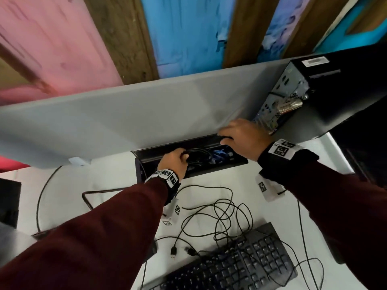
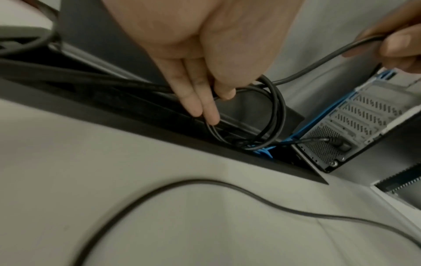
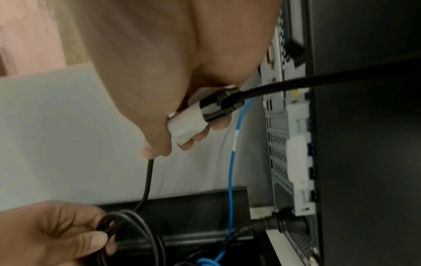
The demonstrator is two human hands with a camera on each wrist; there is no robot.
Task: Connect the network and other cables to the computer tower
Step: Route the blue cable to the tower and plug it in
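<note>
At the far edge of the desk [image 1: 209,197], the cable well [image 1: 150,153] is where trouble could start: the left hand [image 1: 174,162] holds a black coil [image 2: 275,111] whose loops lie tangled over the blue network cable [image 3: 231,172] down in the well. Pulling the coil free could, I judge, drag the blue cable or tighten the loops into a knot. The black run from the coil to the right hand [image 1: 244,139] is short, so a tug from either side might jerk the plug away from the panel. The power lead [image 3: 268,225] low on the tower [image 1: 343,97] sits just beside this tangle and could get snagged as well.

The left hand has its fingers [image 2: 205,108] curled round the coil's strands, thumb closing on them. The right hand, just beside the tower's rear panel at the right, pinches the thin black cable at its thumb tip and also keeps a white-wrapped plug [image 3: 193,120] tucked under curled fingers. Whether that plug belongs to the same cable I cannot tell. Loose cables and a keyboard [image 1: 240,262] lie nearer on the desk.
</note>
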